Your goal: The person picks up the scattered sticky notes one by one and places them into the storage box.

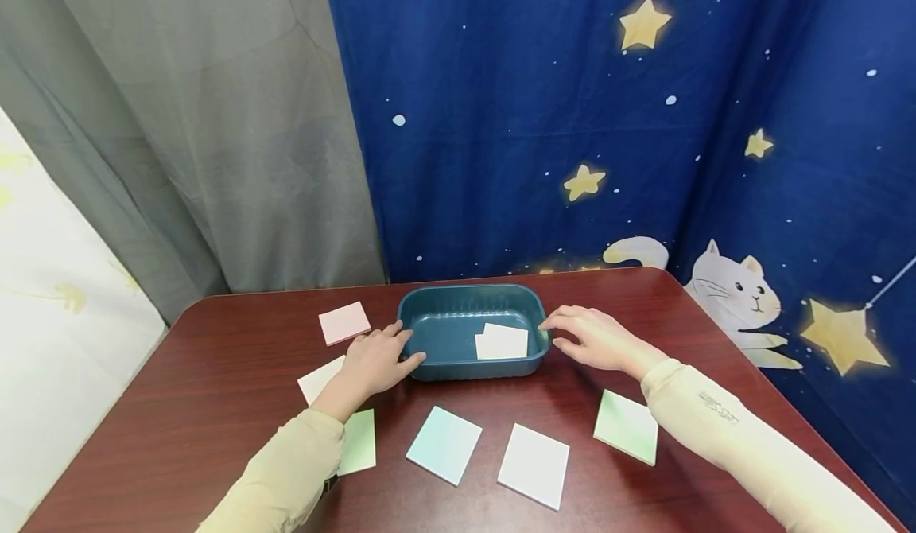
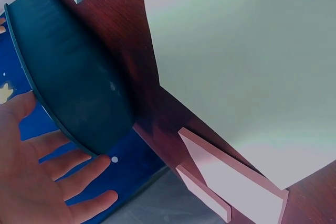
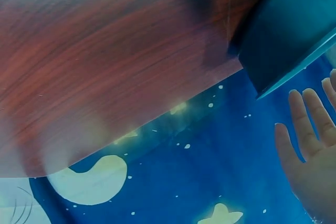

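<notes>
A dark teal plastic bin stands near the table's far edge, with white paper pieces lying on its floor. My left hand is at the bin's left end, fingers spread and fairly straight. In the left wrist view its thumb and fingertips overlap the bin's rim. My right hand is at the bin's right end, its fingertips close to that rim. In the right wrist view the fingers are extended and spread beside the bin, holding nothing. A small pale green patch shows inside the bin's right wall, by those fingertips.
Pads of square paper lie on the table: pink, white and green at left, light blue and white in front, green at right. Curtains hang behind the table.
</notes>
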`<state>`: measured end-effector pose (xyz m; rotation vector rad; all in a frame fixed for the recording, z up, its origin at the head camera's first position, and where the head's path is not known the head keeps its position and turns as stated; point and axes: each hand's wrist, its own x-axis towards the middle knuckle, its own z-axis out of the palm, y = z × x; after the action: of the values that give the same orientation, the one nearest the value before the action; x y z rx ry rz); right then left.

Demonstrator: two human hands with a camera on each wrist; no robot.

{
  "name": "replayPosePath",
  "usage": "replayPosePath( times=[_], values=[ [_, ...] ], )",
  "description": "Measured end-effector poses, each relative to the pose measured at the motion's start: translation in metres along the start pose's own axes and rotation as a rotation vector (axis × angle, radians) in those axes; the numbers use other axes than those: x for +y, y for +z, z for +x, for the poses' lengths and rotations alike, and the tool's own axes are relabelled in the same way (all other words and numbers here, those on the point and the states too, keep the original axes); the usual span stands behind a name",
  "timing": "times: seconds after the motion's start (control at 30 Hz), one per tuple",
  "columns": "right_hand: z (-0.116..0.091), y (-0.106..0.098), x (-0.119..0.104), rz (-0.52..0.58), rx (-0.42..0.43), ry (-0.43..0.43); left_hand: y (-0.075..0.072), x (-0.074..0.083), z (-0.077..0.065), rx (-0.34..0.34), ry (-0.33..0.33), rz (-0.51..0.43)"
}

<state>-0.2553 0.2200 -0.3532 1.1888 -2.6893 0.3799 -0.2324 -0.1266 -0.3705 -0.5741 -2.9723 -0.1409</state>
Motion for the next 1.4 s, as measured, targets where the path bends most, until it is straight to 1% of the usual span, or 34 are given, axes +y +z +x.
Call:
replayPosePath(
  times=[0.13, 0.33, 0.43, 0.67, 0.83, 1.03, 1.3, 1.4],
  values=[
    [-0.009, 0.000, 0.002, 0.011, 0.002, 0.013, 0.001, 0.000, 0.001, -0.001, -0.002, -0.004],
    [-0.022, 0.003, 0.004, 0.020, -0.028, 0.054, 0.002, 0.000, 0.002, 0.002, -0.003, -0.008],
    [-0.029, 0.005, 0.004, 0.016, -0.029, 0.060, 0.002, 0.000, 0.003, 0.000, -0.002, -0.009],
    [-0.047, 0.016, 0.007, 0.031, -0.017, 0.075, 0.002, 0.000, 0.003, -0.006, -0.004, -0.005],
    [-0.058, 0.025, 0.010, 0.041, -0.009, 0.066, 0.002, 0.000, 0.003, -0.006, -0.003, -0.002],
    [-0.068, 0.031, 0.011, 0.053, -0.027, 0.082, 0.002, 0.000, 0.002, -0.002, 0.001, -0.001],
    [-0.077, 0.035, 0.010, 0.043, 0.008, 0.070, 0.001, -0.001, 0.002, -0.008, 0.000, 0.000],
    [-0.080, 0.035, 0.011, 0.047, 0.019, 0.071, 0.002, -0.002, 0.002, 0.001, 0.005, 0.004]
  ],
)
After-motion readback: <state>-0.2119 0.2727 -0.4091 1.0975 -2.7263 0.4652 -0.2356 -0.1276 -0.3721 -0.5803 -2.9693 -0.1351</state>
